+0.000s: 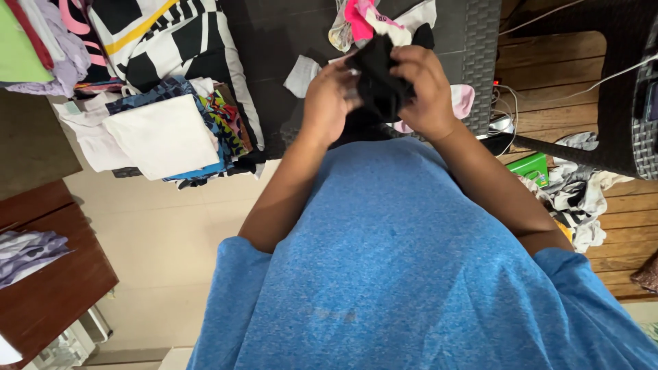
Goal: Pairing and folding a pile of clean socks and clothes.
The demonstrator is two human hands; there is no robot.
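View: looking down from the person's head, over a blue shirt, at two bare hands raised in front of the chest.

Left hand: fingers curled closed around one side of a small black garment, pinching the cloth.

Right hand: wrapped over the other side of the same garment, fingers pressed into the fabric.

Black garment: bunched between both hands, held in the air above a dark wicker-edged surface; its shape is not spread out, so what kind of clothing it is cannot be told.

Beyond the grip: a loose heap of pink and white clothes lies just past the hands, unfolded.

Left of the grip: a stack of folded pieces topped by a white cloth, resting against a black, white and yellow patterned cushion.

Right of the grip: a crumpled black-and-white cloth on the wooden floor.

Progress, as a judgement: some pieces look folded and stacked already; the black one is mid-handling, and the loose heaps appear left to sort.
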